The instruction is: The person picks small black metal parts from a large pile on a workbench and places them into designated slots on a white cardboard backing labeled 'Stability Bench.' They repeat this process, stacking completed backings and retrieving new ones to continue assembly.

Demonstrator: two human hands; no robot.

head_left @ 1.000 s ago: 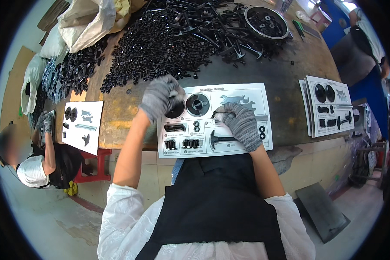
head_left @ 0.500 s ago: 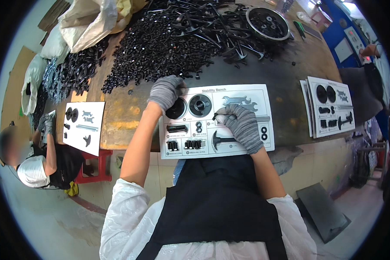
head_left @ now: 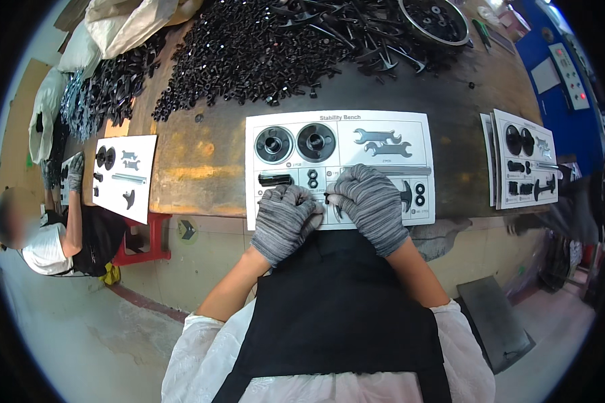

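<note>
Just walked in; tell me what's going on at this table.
A person in grey gloves has both hands over a white card at the near edge of the table. The right hand seems to pinch a small black piece; the left hand is curled over the card's lower left, its grip hidden. Two black discs and two wrenches show uncovered on the card's upper half. Beyond lies a heap of black parts.
</note>
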